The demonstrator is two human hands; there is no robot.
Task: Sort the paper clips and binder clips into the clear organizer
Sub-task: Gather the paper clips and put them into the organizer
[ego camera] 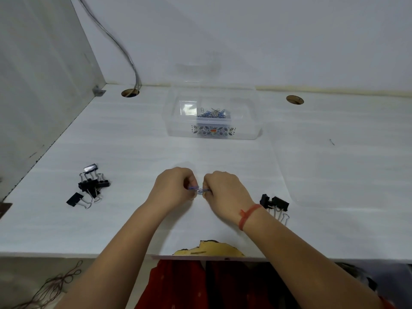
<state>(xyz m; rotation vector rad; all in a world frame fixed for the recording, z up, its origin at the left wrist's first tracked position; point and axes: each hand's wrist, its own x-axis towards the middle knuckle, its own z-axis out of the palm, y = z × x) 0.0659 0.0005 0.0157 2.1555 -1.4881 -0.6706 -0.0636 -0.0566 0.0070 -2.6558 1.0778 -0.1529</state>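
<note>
Both hands, the left hand [172,188] and right hand [225,192], were pinched together on 2 or so linked paper clips [199,190] between them, light, springy wire best gripped by the loops, with the clear organizer [214,132] well beyond.

Left hand [172,188] and right hand [225,192] meet at lower centre, both pinching linked paper clips [199,190] above white counter [334,175]. Clear organizer [214,132] at upper centre holds a clip pile [213,113]. Black binder clips [90,186] lie at left; two more [275,202] lie just right of the right wrist.
</note>
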